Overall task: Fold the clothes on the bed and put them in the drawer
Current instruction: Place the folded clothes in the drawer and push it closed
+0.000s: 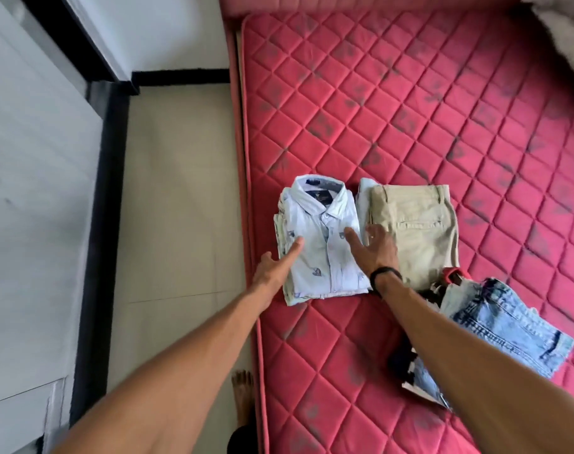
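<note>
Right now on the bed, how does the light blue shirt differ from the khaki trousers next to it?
The light blue shirt is printed, collared and buttoned; the khaki trousers are plain beige with a slit pocket. The shirt lies nearer the mattress edge, the trousers further in. The left hand rests only on the shirt; the right hand spans both. Both are folded flat.

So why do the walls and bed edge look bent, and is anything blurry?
Head view: a wide-angle lens bows the mattress edge and wall lines; light is soft and even, without glare; the folded shirt is fairly sharp, while both hands, left and right, look slightly smeared.
</note>
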A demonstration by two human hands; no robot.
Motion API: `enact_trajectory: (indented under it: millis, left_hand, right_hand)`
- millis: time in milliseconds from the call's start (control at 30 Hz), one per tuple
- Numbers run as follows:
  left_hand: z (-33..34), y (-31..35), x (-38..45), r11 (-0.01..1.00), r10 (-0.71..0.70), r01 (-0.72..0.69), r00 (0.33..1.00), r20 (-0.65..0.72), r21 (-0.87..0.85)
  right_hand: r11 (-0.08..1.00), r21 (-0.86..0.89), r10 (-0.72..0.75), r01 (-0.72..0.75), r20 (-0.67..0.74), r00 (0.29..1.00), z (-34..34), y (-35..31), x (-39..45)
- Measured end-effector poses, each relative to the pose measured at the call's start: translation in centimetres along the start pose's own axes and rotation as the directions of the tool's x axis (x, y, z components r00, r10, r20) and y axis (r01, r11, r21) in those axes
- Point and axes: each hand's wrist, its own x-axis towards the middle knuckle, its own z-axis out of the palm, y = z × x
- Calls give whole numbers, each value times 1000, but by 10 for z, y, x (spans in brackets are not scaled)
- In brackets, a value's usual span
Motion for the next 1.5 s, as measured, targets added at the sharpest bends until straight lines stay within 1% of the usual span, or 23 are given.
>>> enact_trajectory:
  millis: [67, 100, 167, 233, 300, 367, 433, 500, 600, 700, 733, 800, 867, 900, 967, 1033, 1133, 1300, 1400, 1467, 1500]
  left_hand:
    - [5, 3, 21, 999, -39, 39, 999, 30, -28]
    - [10, 5, 32, 997, -52, 54, 998, 40, -49]
    - [15, 7, 46, 995, -63, 65, 997, 34, -73]
    - [22, 9, 58, 993, -108, 105, 993, -50, -53]
    - [27, 8, 71, 988, -153, 155, 977, -150, -2]
    - [25, 11, 76, 985, -163, 170, 972, -170, 27]
    - [17, 9, 82, 988, -150, 151, 980, -128, 1]
    - [16, 7, 85, 992, -124, 121, 990, -65, -46]
    - [16, 5, 85, 994, -97, 95, 995, -24, -44]
    - [9, 1, 85, 995, -60, 58, 998, -16, -78]
    - [4, 0, 83, 993, -60, 60, 998, 9, -102]
    - [-7, -3, 78, 981, -38, 64, 990, 139, -185]
    - [-22, -5, 72, 970, 0, 75, 951, 309, -232]
    - [-30, -6, 68, 969, 10, 79, 934, 356, -234]
    - [-50, -11, 60, 968, 13, 86, 920, 392, -234]
    - [-72, -20, 44, 962, 26, 86, 915, 402, -258]
    - [-105, -47, 11, 938, 66, 50, 946, 318, -343]
    - [-161, -94, -63, 877, 123, -43, 983, 137, -478]
    - [-192, -133, -108, 817, 121, -72, 991, 48, -572]
    - [-212, -166, -141, 759, 114, -83, 993, 6, -646]
    - [-224, -187, -162, 727, 106, -95, 994, -26, -680]
  right_hand:
    - [1000, -14, 4, -4, 49, 999, 2, 2, 18]
    - [999, -23, 29, -27, 91, 995, 5, 5, 27]
    - [995, -51, 94, -85, 211, 973, 12, 6, 40]
    - [988, -100, 142, -118, 287, 947, 14, 0, 49]
    - [981, -120, 186, -155, 319, 929, 18, -6, 61]
    - [964, -104, 264, -243, 372, 890, 24, -8, 71]
    - [933, -40, 335, -357, 456, 824, 29, -11, 76]
    - [908, 2, 361, -419, 506, 783, 32, -1, 89]
    - [889, 49, 359, -455, 543, 759, 37, 10, 100]
    - [883, 111, 308, -457, 599, 739, 30, -8, 78]
    - [887, 120, 284, -446, 620, 731, 28, -15, 68]
    - [894, 168, 214, -415, 654, 726, 30, -22, 49]
    - [870, 237, 165, -432, 687, 708, 34, -29, 28]
    - [853, 266, 149, -448, 699, 700, 36, -32, 18]
    - [831, 291, 127, -475, 732, 670, 41, -38, -5]
    - [817, 276, 133, -507, 764, 632, 50, -46, -28]
    - [824, 248, 152, -510, 769, 620, 65, -58, -66]
    - [860, 245, 74, -447, 808, 585, 83, -93, -147]
    - [885, 211, 42, -415, 851, 523, 90, -119, -202]
    - [919, 169, 22, -356, 880, 474, 96, -135, -245]
    - [950, 122, 20, -287, 894, 447, 100, -142, -274]
